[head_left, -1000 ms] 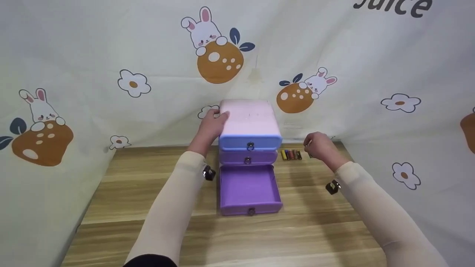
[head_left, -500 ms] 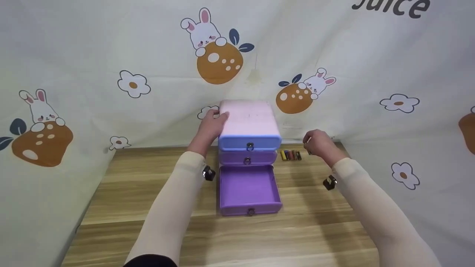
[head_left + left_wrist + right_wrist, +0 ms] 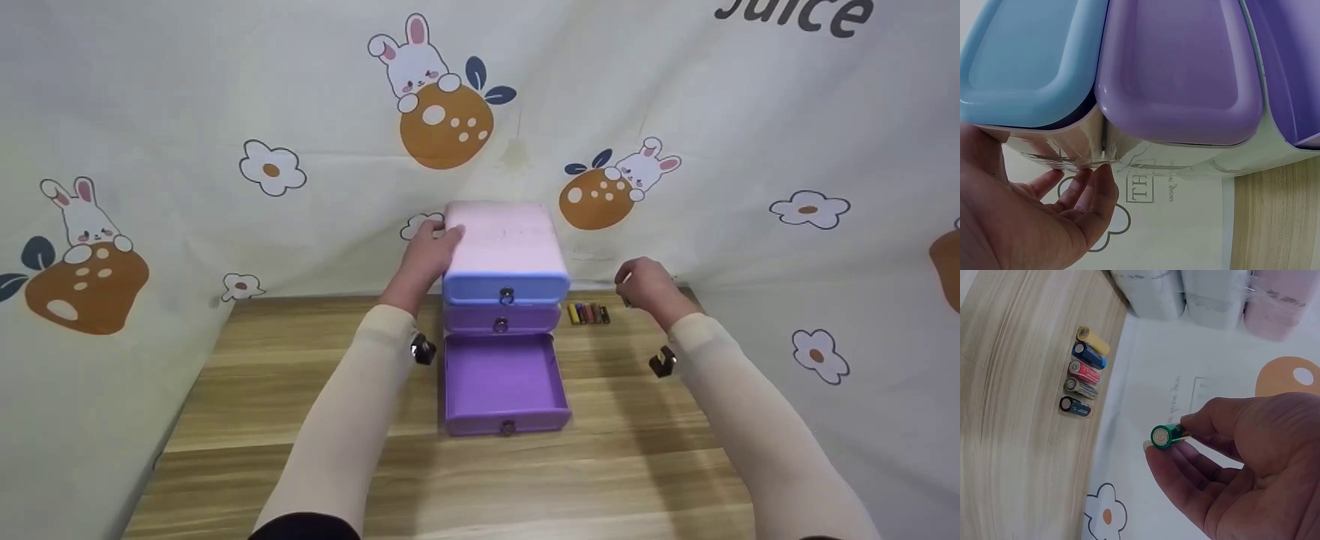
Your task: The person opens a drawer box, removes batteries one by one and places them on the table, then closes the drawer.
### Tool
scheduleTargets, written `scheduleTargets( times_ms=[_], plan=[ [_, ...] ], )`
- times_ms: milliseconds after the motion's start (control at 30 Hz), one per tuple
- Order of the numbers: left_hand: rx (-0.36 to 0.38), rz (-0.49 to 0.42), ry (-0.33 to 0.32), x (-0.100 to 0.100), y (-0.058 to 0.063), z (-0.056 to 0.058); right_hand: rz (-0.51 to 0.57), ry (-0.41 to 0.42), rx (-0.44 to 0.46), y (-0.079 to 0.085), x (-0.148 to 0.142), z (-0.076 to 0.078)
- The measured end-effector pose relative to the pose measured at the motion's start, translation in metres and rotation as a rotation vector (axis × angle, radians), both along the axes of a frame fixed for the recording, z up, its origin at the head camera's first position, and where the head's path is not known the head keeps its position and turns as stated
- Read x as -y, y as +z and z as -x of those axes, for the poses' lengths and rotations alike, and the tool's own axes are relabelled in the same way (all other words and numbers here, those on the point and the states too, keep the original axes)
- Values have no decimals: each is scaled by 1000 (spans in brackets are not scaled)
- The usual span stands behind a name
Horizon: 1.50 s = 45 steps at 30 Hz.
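My left hand holds the upper left edge of a small drawer cabinet. Its thumb lies on the pink top, and in the left wrist view its bent fingers touch the side wall. The blue top drawer and purple middle drawer are pushed in; the purple bottom drawer is pulled out, its bare floor showing. Right of the cabinet, my right hand pinches a green battery between thumb and fingers, above the table. Much of the battery's length is hidden by the fingers.
Several batteries, among them a yellow one and a red one, lie in a row on the wooden table right of the cabinet. A printed white cloth hangs close behind and along both sides.
My right hand has risen slightly with the green battery, and its forearm has shifted a little left. The left hand and the cabinet have stayed put.
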<state>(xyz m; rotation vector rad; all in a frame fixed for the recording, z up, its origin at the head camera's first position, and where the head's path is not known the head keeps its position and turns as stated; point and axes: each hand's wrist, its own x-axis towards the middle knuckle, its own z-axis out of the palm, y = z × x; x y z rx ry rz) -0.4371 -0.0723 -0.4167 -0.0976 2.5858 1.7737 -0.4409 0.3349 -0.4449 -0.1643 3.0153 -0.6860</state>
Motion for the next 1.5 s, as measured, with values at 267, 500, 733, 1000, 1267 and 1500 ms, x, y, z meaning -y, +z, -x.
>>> scheduleTargets(
  times_ms=[267, 500, 733, 1000, 1267, 1500],
  plan=[
    [-9, 17, 12, -1, -2, 2, -2, 1, -53, -9, 0, 6],
    [-19, 13, 19, -2, -4, 3, 10, -20, -97, -13, 0, 12],
    [-6, 4, 12, -1, -5, 4, 18, -34, -106, -17, 0, 14],
    [-8, -4, 8, 0, -5, 3, 25, -49, -160, -26, -2, 20],
    [-24, -9, 15, -1, -3, 2, 67, -84, -130, -34, -3, 23],
    [-26, -14, 14, -1, -3, 2, 67, -73, -158, -46, -4, 24]
  ],
)
